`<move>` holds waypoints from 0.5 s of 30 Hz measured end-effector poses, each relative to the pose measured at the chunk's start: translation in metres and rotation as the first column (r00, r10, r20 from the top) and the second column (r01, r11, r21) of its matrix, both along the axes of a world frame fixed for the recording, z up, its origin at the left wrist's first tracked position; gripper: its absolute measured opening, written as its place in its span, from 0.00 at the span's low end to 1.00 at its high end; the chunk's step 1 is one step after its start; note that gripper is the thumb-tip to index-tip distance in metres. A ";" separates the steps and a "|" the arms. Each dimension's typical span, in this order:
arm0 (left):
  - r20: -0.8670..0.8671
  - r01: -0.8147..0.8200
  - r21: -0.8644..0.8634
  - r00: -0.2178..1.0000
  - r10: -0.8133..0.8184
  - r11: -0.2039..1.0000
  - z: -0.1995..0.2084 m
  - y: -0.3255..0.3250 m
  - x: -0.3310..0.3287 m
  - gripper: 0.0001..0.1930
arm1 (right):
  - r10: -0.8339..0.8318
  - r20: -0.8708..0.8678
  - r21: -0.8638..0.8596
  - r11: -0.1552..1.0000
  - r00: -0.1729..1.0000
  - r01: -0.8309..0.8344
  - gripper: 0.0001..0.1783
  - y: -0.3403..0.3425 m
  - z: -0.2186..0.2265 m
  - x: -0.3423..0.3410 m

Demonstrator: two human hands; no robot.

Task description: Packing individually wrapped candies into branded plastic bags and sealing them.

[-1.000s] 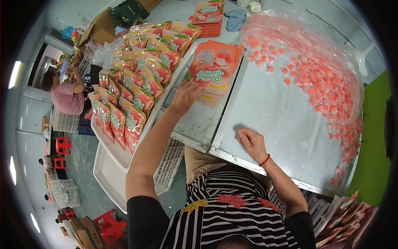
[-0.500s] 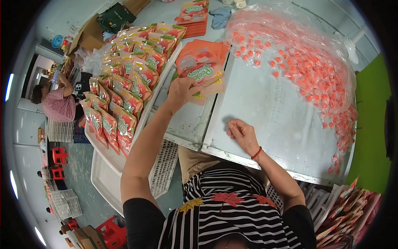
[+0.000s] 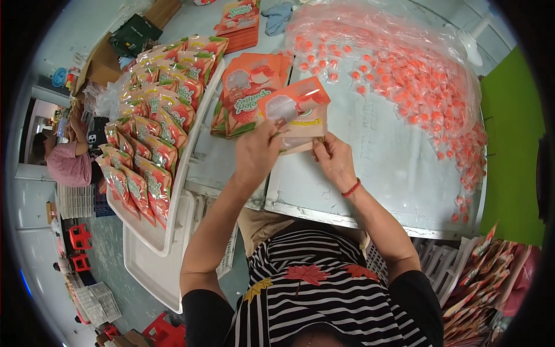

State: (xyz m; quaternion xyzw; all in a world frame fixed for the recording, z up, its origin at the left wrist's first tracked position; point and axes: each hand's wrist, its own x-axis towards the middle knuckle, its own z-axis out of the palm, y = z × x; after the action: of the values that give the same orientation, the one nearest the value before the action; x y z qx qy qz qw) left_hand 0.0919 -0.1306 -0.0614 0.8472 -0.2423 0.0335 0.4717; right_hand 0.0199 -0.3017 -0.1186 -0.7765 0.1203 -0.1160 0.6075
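Note:
A flat red and peach pouch [image 3: 309, 99] is held over the seam of the worktable. My left hand [image 3: 257, 153] grips its lower left side with fingers closed. At the pouch's lower right edge, my right hand [image 3: 336, 161] pinches it between thumb and fingers; this wrist wears a red bracelet. The lower edge looks slightly parted, showing a pale inside. Just behind the hands lies a pile of similar flat pouches [image 3: 245, 78]. To the right, many small clear-wrapped red candies [image 3: 416, 101] are heaped on the table.
A white tray [image 3: 195, 139] of plump, filled pouches [image 3: 173, 110] stands at left. Clear plastic sheeting [image 3: 370, 26] covers the back of the candy heap. Another pouch stack [image 3: 240, 26] and a blue cloth [image 3: 277, 17] lie at the back. A green panel [image 3: 511, 144] borders the right.
My left hand has drawn a pouch off the pile, toward the right. My right hand has risen from the tabletop and taken hold of the pouch's edge. The whole view has shifted slightly.

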 end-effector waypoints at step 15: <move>0.441 0.008 0.353 0.880 -0.174 0.935 -0.044 -0.055 -0.057 0.23 | 0.380 -0.331 0.738 0.675 0.863 -0.014 0.14 -0.042 0.003 -0.015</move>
State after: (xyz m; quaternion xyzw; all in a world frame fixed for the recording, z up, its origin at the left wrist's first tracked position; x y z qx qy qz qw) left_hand 0.0346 -0.1851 -0.1055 0.8703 -0.3906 0.1708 0.2466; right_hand 0.0051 -0.3433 -0.1158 -0.4921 0.2081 0.1954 0.8224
